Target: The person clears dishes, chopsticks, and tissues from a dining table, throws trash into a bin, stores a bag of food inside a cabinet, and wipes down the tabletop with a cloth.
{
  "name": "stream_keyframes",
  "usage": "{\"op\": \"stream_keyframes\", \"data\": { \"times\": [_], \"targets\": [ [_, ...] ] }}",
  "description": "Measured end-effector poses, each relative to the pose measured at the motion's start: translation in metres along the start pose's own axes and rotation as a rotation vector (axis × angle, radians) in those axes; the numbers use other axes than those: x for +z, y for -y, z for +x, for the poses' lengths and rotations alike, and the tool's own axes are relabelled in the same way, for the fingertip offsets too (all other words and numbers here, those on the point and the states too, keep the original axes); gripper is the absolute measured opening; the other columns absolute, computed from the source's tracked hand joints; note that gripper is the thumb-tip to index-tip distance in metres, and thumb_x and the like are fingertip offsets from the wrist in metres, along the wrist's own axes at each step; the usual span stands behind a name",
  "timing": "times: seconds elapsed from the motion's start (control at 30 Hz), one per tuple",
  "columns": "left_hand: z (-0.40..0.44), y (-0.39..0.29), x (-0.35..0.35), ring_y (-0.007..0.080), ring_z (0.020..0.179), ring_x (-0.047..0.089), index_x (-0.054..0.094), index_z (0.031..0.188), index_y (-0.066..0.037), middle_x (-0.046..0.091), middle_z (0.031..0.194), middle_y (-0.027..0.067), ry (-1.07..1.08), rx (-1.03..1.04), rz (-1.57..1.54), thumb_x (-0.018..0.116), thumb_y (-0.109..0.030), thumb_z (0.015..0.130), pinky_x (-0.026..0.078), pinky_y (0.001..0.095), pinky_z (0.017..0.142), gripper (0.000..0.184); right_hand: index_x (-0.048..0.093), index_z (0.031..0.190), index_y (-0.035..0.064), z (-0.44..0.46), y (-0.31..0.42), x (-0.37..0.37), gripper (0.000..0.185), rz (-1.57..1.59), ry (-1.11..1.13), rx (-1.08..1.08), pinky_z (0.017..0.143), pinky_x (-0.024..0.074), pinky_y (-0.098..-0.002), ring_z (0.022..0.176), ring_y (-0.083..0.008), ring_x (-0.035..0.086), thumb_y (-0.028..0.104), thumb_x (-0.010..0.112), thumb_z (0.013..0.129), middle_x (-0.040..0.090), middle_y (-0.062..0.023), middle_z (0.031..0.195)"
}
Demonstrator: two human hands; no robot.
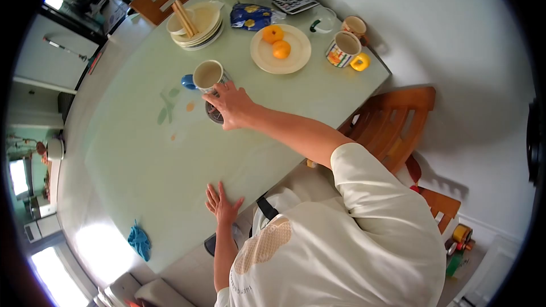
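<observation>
Fingers [212, 100] of the right hand [236, 106] curve over a dark round object [213, 115] beside a mug [207, 73]; I cannot tell if gripping.

My desk [170, 179] is pale green, with leaf-shaped marks [165, 116] and small orange spots [190, 106]. On it stands a blue-handled mug [207, 74], just beside a round dark thing [212, 115] partly covered by my right grip [233, 106]. Beyond sit stacked plates [200, 37], a blue packet [251, 17] and a cream plate [266, 61]. Near one corner is a yellow-handled mug [342, 51]. A blue cloth [139, 241] lies at the edge; my left grip [225, 209] rests on the surface, fingers spread.
</observation>
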State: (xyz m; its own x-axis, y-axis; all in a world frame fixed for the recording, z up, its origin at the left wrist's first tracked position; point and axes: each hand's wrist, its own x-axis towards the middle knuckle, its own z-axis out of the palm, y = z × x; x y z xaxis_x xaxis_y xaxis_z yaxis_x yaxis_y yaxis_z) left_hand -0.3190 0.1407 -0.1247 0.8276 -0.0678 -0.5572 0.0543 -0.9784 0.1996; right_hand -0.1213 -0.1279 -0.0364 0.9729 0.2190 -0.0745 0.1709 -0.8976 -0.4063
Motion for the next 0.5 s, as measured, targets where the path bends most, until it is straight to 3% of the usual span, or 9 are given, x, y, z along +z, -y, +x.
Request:
{"op": "stream_keyframes", "data": {
  "times": [0.2,0.33,0.5],
  "targets": [
    [0.000,0.002,0.002,0.0281,0.140,-0.003,0.014,0.145,-0.025,-0.003,0.153,0.0094,-0.024,0.008,0.010,0.076,-0.047,0.063,0.003,0.0528,0.109,0.105,0.047,0.123,0.0137,-0.053,-0.049,-0.048,0.075,0.254,-0.194,0.076,0.084,0.0447,-0.0434,0.102,-0.0386,0.046,0.021,0.075,0.054,0.049,-0.0147,0.112],
    [-0.001,0.002,0.003,0.0280,0.140,-0.003,0.014,0.145,-0.026,-0.003,0.153,0.0089,-0.025,0.020,0.015,0.077,-0.047,0.062,0.003,0.0527,0.109,0.106,0.047,0.122,0.0059,-0.115,-0.103,-0.099,0.079,0.206,-0.293,0.062,0.091,0.0399,-0.0393,0.101,-0.0315,0.051,0.020,0.077,0.050,0.053,-0.0149,0.109],
    [-0.002,0.002,0.002,0.0277,0.140,-0.004,0.014,0.145,-0.026,-0.004,0.153,0.0079,-0.031,0.020,0.023,0.077,-0.046,0.062,0.003,0.0521,0.109,0.106,0.046,0.126,0.0097,-0.202,-0.151,-0.169,0.080,0.109,-0.377,0.419,0.096,0.0390,-0.0388,0.109,-0.0339,0.047,0.020,0.074,0.051,0.052,-0.0164,0.114]
  ]
}}
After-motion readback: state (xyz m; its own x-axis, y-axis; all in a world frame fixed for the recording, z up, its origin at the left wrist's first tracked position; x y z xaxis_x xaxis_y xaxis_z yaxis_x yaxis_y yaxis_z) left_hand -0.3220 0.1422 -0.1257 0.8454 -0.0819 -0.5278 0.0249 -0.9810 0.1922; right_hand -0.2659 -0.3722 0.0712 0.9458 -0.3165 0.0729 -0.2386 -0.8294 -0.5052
